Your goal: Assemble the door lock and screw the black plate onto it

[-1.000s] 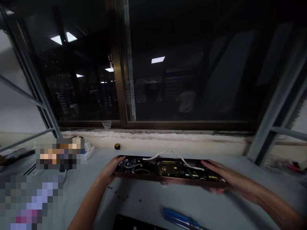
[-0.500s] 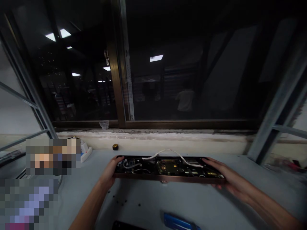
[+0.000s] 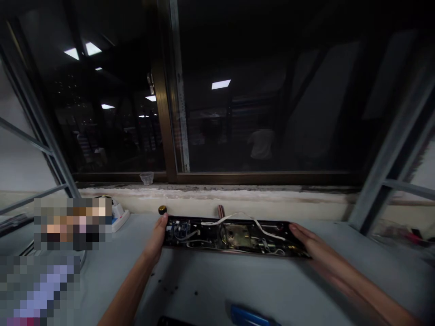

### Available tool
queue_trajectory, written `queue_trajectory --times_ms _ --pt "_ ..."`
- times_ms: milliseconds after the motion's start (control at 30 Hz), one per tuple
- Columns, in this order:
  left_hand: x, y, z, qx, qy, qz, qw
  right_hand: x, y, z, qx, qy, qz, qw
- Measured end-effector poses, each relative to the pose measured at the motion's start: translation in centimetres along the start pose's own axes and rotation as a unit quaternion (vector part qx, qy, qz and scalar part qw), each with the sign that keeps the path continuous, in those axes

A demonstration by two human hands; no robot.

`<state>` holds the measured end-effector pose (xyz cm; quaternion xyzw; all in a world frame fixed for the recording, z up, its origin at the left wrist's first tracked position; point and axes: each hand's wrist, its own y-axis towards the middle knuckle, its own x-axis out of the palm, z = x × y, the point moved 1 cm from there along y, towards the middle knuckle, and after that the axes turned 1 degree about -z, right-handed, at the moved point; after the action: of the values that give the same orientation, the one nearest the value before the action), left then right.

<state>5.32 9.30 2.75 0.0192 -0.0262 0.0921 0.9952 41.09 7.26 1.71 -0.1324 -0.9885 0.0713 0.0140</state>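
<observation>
Between my hands, held up over the table, is a long dark electronic door lock panel point(image 3: 207, 242) with its open inside facing me. A circuit board point(image 3: 179, 229) sits at its left end and a metal plate point(image 3: 239, 236) in its middle. A loose white cable point(image 3: 253, 218) arches over the top edge. My left hand point(image 3: 157, 237) grips the left end, thumb at the upper corner. My right hand point(image 3: 304, 240) is closed around the right end; its lower fingers are hidden behind the panel. A bronze-coloured stub point(image 3: 220, 211) shows behind the top edge.
Several small dark screws or bits point(image 3: 176, 288) lie on the grey table point(image 3: 204, 271). Near the front are a blue tool or case point(image 3: 253, 315) and a dark flat piece point(image 3: 173, 321). A black-and-gold knob point(image 3: 162, 209) stands by the wall. Metal frame posts flank the table.
My hands have tilted the panel so its inside faces me more squarely. Its bronze lower side has gone from view, and the stub now shows above the top edge.
</observation>
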Motion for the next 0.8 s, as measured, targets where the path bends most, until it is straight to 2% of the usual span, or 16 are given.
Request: queue_trajectory --times_ms 100,200,300,400,633,800 --pt "-0.1 0.5 -0.6 0.01 0.021 0.02 1.0 0.2 0.8 0.7 -0.061 0.003 -0.018 0.998" --pt "-0.3 0.7 -1.2 -0.01 0.017 -0.009 1.0 -0.1 1.8 1.5 -0.12 -0.028 -0.005 0.992" --pt "-0.3 0.6 -1.4 -0.02 0.006 -0.036 0.999 -0.5 2.5 2.2 -0.152 -0.067 0.006 0.986" --pt "-0.2 0.5 -1.2 -0.019 0.003 -0.043 0.999 -0.7 2.7 2.5 -0.155 -0.074 0.001 0.985" --pt "0.0 0.3 -1.1 -0.018 0.014 -0.015 1.0 -0.3 2.3 2.3 -0.133 -0.053 -0.007 0.99" --pt "0.1 0.4 -0.8 -0.012 0.018 -0.002 1.0 -0.2 1.8 1.3 -0.122 -0.044 0.003 0.992"
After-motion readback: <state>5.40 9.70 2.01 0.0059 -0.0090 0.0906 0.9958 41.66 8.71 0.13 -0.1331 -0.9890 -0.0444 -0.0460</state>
